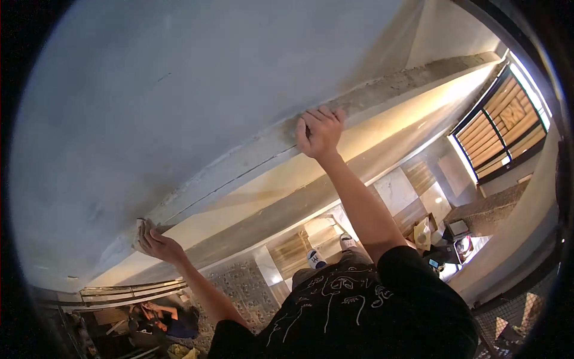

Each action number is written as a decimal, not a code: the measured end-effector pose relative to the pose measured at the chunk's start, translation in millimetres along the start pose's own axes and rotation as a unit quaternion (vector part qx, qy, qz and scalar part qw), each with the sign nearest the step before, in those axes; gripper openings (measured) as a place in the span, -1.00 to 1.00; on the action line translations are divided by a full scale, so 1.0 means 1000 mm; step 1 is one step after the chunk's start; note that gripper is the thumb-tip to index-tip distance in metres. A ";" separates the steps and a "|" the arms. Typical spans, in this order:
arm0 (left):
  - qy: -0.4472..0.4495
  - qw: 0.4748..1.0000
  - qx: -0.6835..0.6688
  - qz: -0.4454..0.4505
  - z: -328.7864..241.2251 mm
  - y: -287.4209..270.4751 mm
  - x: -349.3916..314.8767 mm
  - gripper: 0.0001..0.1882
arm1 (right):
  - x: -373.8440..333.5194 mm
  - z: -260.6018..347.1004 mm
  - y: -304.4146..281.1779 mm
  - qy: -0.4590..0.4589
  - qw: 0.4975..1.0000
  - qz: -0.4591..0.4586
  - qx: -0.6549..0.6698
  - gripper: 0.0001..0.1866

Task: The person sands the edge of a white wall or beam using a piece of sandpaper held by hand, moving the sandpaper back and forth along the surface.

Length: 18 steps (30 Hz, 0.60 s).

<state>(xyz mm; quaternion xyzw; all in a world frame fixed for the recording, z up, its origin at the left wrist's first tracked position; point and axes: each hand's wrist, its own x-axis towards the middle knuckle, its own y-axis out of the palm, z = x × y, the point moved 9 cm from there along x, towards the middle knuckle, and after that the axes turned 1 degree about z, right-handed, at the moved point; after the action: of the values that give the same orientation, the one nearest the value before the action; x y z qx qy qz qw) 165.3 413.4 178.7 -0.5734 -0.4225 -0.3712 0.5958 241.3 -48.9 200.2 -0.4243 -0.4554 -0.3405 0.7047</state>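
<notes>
A long, straight, pale grey strip (230, 170) runs along the edge of the wall ledge (412, 84). A thin dark line follows its length. My left hand (158, 244) is closed around its lower left end, where rough, plaster-like material shows by the fingers. Higher up and to the right, my right hand (323, 130) closes over the same edge with its fingers curled. Both arms reach out and up. Whether the strip is a loose bar or part of the ledge is hard to tell. The fingers partly hide the gripped edge.
A large grey wall (179, 90) fills the upper left. Far below, tiles and patterned covering lie on the floor (242, 287), beyond my shoes (317, 258). A slatted gate (508, 122) stands at right, with boxes and tools (451, 242) beneath. Another person (158, 317) is at lower left.
</notes>
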 end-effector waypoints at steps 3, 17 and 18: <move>-0.050 0.995 -0.063 0.059 -0.006 -0.007 -0.003 -0.56 | -0.002 -0.001 -0.002 0.018 1.000 0.009 0.011 -0.81; -0.418 0.761 -0.410 0.279 -0.208 -0.027 -0.168 -0.67 | -0.219 0.072 -0.016 0.408 0.653 0.311 0.556 -0.53; -0.400 0.743 -0.461 0.273 -0.235 -0.035 -0.150 -0.68 | -0.226 0.077 -0.021 0.398 0.639 0.333 0.568 -0.53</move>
<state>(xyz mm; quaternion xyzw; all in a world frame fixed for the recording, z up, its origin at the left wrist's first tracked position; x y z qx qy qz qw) 96.0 170.9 55.1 -0.9649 -0.2247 -0.0784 0.1112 115.7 33.1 12.9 0.1129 -0.0624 0.1065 0.9859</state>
